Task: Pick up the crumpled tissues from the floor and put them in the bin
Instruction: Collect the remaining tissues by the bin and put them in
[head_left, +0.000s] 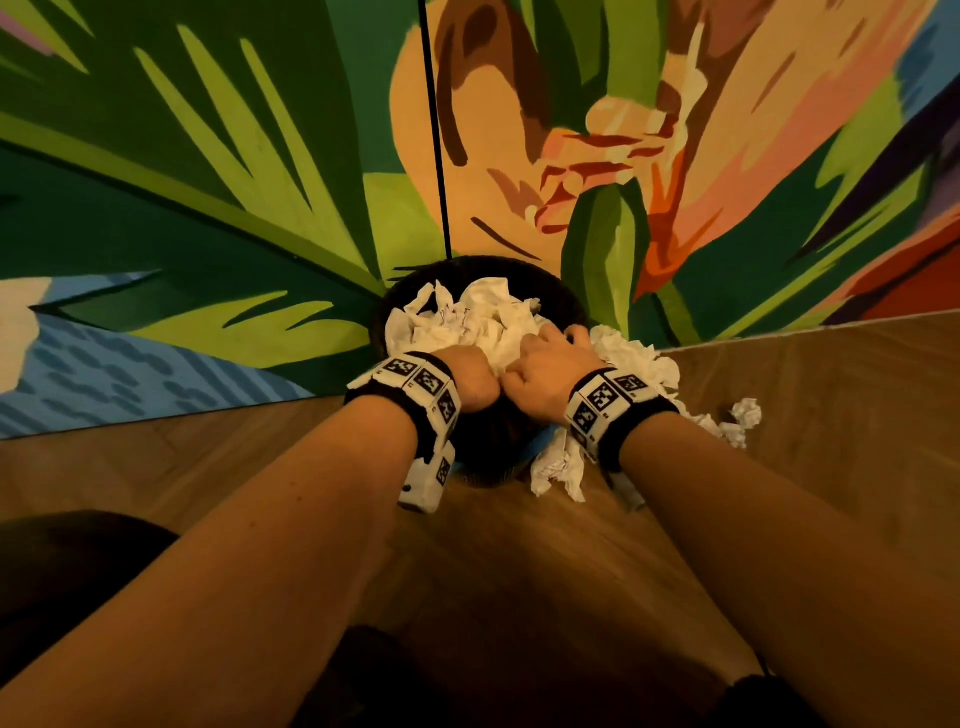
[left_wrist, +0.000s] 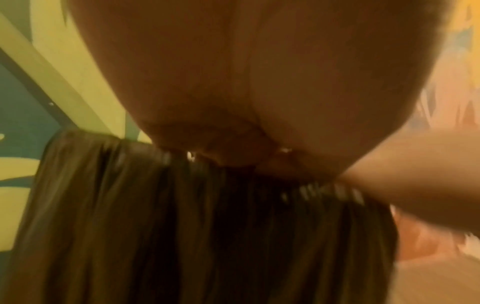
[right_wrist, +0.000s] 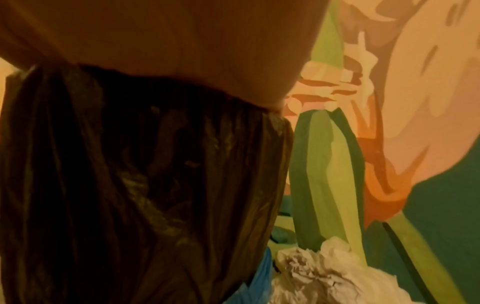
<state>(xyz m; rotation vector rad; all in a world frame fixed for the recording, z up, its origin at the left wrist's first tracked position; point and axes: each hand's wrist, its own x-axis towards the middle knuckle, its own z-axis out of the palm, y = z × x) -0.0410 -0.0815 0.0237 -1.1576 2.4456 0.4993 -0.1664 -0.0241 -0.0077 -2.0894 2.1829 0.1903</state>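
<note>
A round bin (head_left: 563, 293) with a dark liner stands against the painted wall, heaped with white crumpled tissues (head_left: 483, 312). My left hand (head_left: 470, 371) and right hand (head_left: 553, 356) sit side by side on top of the heap. Their fingers curl down into the tissues, and the fingertips are mostly buried. More crumpled tissues lie on the floor: a pile (head_left: 641, 364) right of the bin, one (head_left: 558, 467) under my right wrist, and a small one (head_left: 748, 413) further right. The wrist views show my palms (left_wrist: 246, 82) (right_wrist: 168, 41) over the liner (left_wrist: 182, 226) (right_wrist: 130, 185), with the fingers hidden.
The bin stands on a wooden floor (head_left: 831, 441) at the foot of a colourful mural wall (head_left: 208, 208). A thin black cable (head_left: 434, 130) runs down the wall to behind the bin. A floor tissue (right_wrist: 324, 271) shows beside the liner in the right wrist view.
</note>
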